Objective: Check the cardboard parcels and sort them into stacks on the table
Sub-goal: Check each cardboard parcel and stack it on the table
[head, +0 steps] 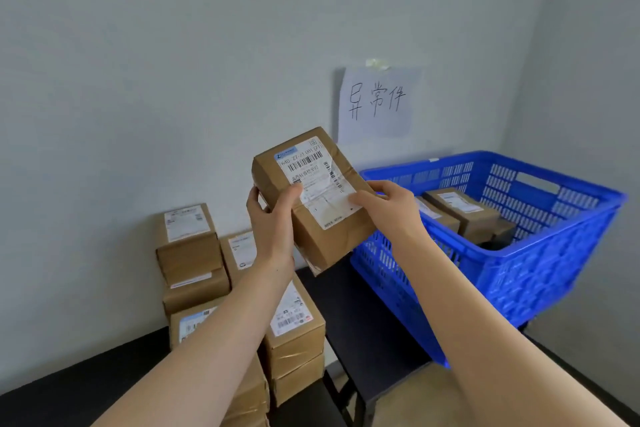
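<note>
Parcel (313,218) is held in the air, tilted, label (320,184) up, over the gap between the table (69,381) and the blue basket (554,253). My left hand (273,222) grips the near left corner: thumb flat on the label's lower edge, fingers curled round the side. My right hand (388,208) holds the right edge with the thumb on the label; its fingers go behind the box and I cannot tell how they lie. I judge this the check step, placement not yet made. The stacks (188,253) stand against the wall on the table, several boxes high. More boxes (460,208) lie in the basket, under a handwritten sign (377,104). Risks noted: the label is creased and lifting, and both thumbs cover part of it, so a misread could send the box to the wrong side. The grip sits at one end only, so if either hand lets go early the far end could drop into the gap. The stacks look uneven; a careless set-down could tip one.
</note>
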The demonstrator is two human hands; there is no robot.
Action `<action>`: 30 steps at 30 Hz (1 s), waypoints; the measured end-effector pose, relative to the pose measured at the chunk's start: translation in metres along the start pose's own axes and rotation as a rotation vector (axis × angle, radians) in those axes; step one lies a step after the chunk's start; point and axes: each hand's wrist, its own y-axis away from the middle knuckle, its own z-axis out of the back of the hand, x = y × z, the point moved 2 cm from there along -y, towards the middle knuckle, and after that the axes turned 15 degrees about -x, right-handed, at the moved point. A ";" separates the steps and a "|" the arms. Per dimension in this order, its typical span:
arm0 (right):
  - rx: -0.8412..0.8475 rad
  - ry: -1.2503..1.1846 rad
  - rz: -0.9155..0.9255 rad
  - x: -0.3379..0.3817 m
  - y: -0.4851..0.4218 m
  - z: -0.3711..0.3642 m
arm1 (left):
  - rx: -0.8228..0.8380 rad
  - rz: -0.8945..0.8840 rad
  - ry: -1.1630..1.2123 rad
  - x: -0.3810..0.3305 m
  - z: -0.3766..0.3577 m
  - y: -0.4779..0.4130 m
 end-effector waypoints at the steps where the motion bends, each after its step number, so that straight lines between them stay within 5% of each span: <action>1: -0.018 -0.003 -0.001 -0.003 -0.012 0.009 | 0.025 0.006 -0.008 0.005 -0.016 -0.001; 20: -0.390 0.064 -0.110 -0.043 -0.229 0.124 | 0.280 0.275 -0.023 0.115 -0.282 -0.037; 30: -0.420 0.093 -0.088 -0.084 -0.359 0.205 | 0.322 0.342 -0.115 0.193 -0.423 -0.031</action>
